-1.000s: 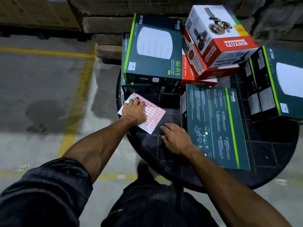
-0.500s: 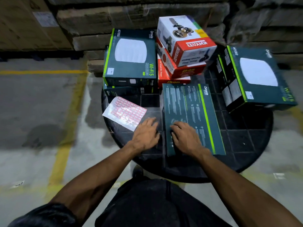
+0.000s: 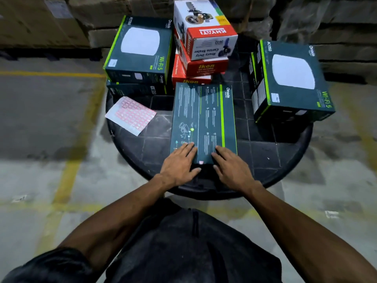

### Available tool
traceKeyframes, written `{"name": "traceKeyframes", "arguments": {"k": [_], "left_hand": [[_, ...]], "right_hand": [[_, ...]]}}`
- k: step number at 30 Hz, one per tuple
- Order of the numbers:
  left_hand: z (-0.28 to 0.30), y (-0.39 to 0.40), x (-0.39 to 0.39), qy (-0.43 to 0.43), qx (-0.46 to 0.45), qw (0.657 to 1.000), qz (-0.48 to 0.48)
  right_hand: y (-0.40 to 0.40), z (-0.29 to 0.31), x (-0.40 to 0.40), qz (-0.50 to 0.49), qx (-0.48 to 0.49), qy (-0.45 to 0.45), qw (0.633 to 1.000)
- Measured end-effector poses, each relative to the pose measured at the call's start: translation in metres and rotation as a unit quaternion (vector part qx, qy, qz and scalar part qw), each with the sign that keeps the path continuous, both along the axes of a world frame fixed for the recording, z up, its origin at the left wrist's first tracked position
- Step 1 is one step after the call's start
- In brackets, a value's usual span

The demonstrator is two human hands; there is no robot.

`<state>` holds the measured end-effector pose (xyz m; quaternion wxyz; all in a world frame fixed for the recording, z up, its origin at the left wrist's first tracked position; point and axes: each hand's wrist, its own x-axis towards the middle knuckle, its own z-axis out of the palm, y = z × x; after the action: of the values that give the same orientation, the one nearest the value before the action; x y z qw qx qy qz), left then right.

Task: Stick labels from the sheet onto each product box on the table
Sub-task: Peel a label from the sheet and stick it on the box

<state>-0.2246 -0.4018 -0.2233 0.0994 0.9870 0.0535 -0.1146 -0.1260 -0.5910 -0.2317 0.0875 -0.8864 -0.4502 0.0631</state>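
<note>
From my head view, my left hand (image 3: 179, 166) has left the pink-and-white label sheet (image 3: 130, 114), which lies left of the flat dark-green cardboard box (image 3: 204, 119) on the round black counter (image 3: 275, 160). Both it and my right hand (image 3: 232, 168) now rest flat-fingered on that box's near end, beside a small pink label (image 3: 201, 162), apparently just stuck.

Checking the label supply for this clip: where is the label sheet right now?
In the head view the label sheet lies flat on the left part of the round black table, overhanging its edge, in front of the left stack of dark boxes; neither hand touches it.
</note>
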Motion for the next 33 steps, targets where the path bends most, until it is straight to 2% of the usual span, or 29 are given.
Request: {"name": "traceKeyframes", "arguments": {"k": [6, 15, 21, 26, 33], "left_hand": [[0.003, -0.014, 0.007, 0.001, 0.058, 0.997, 0.042], [-0.001, -0.01, 0.008, 0.001, 0.135, 0.991, -0.003], [-0.006, -0.008, 0.01, -0.032, 0.135, 0.99, -0.035], [-0.005, -0.006, 0.006, -0.046, 0.127, 0.991, -0.02], [-0.004, -0.01, 0.008, -0.029, 0.124, 0.992, -0.004]], "right_hand": [[-0.004, -0.009, 0.0, 0.0, -0.032, 0.025, 0.999], [-0.003, -0.013, 0.0, 0.005, -0.028, 0.005, 1.0], [-0.002, -0.011, -0.001, 0.0, -0.041, -0.008, 0.999], [-0.002, -0.009, -0.002, -0.006, -0.049, -0.004, 0.999], [-0.001, -0.002, -0.003, -0.004, -0.062, 0.009, 0.998]]}}
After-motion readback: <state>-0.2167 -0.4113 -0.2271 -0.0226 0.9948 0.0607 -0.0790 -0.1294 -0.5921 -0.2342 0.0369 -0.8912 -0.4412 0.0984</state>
